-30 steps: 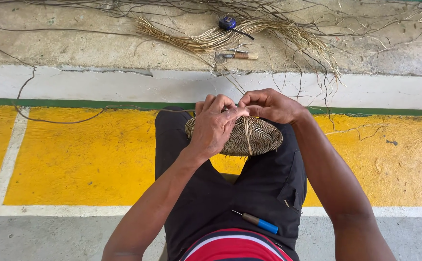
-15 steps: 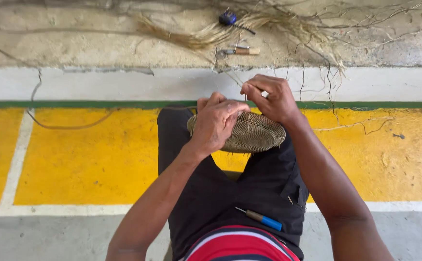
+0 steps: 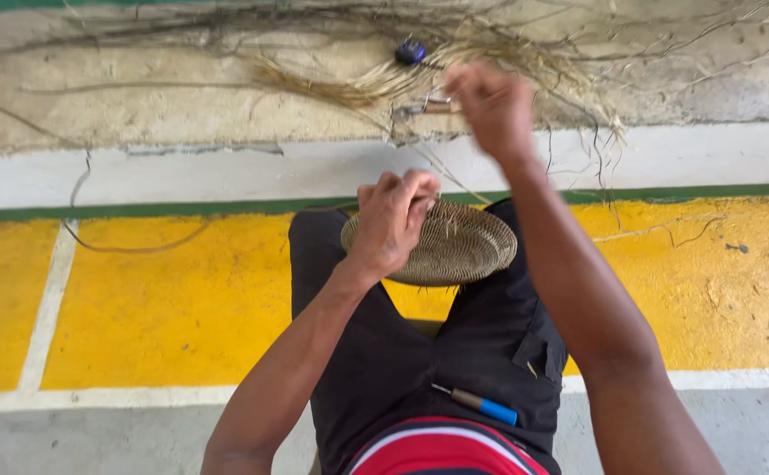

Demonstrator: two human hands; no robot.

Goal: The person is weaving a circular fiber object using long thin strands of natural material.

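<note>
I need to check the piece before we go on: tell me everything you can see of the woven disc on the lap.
The woven disc is round, shallow and slightly domed, coiled from tan, straw-like fibre in tight concentric rows. It rests on the person's black trousers above the knees, lying roughly flat. The left hand grips its near left edge, fingers curled over the rim. A thin strand runs from that edge up towards the raised right hand, which is blurred and clear of the disc. Its underside is hidden.

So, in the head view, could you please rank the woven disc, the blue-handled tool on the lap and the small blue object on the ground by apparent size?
1. Woven disc, clearly largest.
2. Blue-handled tool.
3. Small blue object; it lies farther from the camera, so its rank is unsure.
</note>
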